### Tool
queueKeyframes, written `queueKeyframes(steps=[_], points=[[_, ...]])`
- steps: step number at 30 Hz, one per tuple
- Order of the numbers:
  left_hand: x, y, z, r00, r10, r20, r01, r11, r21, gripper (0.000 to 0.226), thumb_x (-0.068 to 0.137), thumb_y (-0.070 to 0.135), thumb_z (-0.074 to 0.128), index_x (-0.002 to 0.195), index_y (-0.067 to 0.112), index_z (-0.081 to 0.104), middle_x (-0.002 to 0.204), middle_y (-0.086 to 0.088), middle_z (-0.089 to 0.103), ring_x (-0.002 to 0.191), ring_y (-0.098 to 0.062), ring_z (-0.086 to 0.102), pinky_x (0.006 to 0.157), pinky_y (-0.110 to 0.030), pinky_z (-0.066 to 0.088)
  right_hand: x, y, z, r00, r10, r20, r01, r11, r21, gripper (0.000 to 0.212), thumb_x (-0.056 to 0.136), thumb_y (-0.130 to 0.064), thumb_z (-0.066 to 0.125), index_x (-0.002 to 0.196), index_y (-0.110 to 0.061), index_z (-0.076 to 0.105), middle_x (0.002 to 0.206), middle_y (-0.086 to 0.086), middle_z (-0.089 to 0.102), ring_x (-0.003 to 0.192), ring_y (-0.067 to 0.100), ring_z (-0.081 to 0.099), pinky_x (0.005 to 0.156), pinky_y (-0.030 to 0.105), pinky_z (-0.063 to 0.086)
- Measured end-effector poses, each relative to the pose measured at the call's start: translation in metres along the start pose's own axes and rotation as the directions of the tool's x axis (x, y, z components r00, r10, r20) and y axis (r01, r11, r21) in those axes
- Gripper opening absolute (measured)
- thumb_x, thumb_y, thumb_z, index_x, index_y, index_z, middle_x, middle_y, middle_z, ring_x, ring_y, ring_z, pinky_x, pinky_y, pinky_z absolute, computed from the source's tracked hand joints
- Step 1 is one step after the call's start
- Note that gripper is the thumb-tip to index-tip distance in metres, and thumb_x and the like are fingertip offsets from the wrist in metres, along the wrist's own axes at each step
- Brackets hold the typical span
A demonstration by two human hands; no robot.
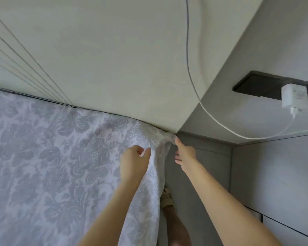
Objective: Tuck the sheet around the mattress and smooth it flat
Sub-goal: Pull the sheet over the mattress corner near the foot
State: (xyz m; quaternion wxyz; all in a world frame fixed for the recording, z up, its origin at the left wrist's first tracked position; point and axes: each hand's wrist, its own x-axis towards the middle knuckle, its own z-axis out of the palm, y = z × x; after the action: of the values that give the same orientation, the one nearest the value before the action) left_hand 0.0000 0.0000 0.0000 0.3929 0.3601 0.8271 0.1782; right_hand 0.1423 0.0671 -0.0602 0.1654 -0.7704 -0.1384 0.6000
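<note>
A white sheet with a grey floral print (60, 166) covers the mattress and hangs over its right side. At the far right corner the cloth bunches where it meets the headboard. My left hand (134, 158) lies on top of the sheet near that corner, fingers curled and thumb pinching a fold. My right hand (184, 152) reaches along the side of the mattress, its fingertips pushing the bunched cloth into the corner gap (172, 137).
A pale padded headboard (105, 59) rises behind the mattress. A white cable (190, 71) runs down it to a white charger (294, 98) plugged into a dark socket panel (256, 85). A grey cabinet (274, 174) stands close on the right. My sandalled foot (166, 197) is below.
</note>
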Motion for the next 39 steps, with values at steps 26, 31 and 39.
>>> queueKeyframes(steps=[26,31,39], points=[[0.002,0.004,-0.081,0.809,0.572,0.133,-0.57,0.709,0.415,0.073,0.069,0.004,0.074,0.135,0.025,0.047,0.132,0.007,0.05,0.124,-0.019,0.043,0.103,-0.027,0.026,-0.107,0.068,0.009,0.203,-0.979,0.02,0.934,0.188,-0.304,0.032,0.082,-0.025,0.066,0.056,-0.008,0.057,0.059,-0.002,0.054,0.055,0.014,0.049,0.048,0.035,0.043],[0.019,0.04,-0.06,0.743,0.382,0.549,-0.668,0.465,0.581,0.017,0.075,0.022,0.058,0.075,0.039,0.061,0.075,0.013,0.063,0.079,-0.005,0.053,0.09,-0.028,0.026,-0.099,0.06,-0.011,0.506,-0.829,0.237,0.852,0.523,0.008,0.008,0.077,-0.025,0.069,0.078,-0.017,0.07,0.098,-0.015,0.065,0.1,0.005,0.057,0.089,0.027,0.044],[0.01,0.078,-0.093,0.751,0.335,0.569,-0.66,0.418,0.624,0.03,0.072,0.025,0.074,0.054,0.033,0.051,0.061,0.015,0.06,0.067,-0.002,0.056,0.056,-0.01,0.033,-0.037,-0.006,0.001,0.444,-0.516,0.733,0.896,0.269,-0.353,0.038,0.08,-0.008,0.063,0.109,-0.033,0.062,0.102,-0.017,0.063,0.113,0.007,0.047,0.118,0.039,0.005]])
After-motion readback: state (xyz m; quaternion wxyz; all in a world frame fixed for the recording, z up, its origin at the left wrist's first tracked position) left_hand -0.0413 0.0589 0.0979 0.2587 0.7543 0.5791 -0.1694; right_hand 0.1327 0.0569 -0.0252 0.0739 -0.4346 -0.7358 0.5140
